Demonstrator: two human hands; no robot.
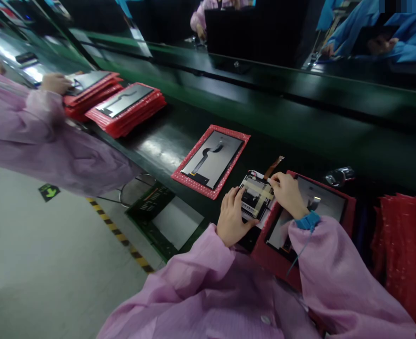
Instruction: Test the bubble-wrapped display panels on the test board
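An opened flat electronic device (256, 195) with bare circuitry, strips of yellowish tape and a barcode label lies on the bench in front of me. My left hand (233, 216) grips its left side, fingers on the far edge and thumb on the near edge. At the device's upper right corner, the closed fingers of my right hand (289, 193) press its edge; whether they also pinch the cable is hidden. An orange-brown ribbon cable (274, 166) sticks out past the far edge. Under my right wrist, partly covered, is a display panel (326, 197) on a red sheet.
Left of the device, another display panel (213, 157) rests on a red bubble bag (211, 192). Stacks of red bags (133, 115) with panels stand farther left, beside a co-worker's hand (55, 84). A shiny clear object (339, 176) and red bubble bags (405, 245) are at right. A green tray (147, 230) sits lower left.
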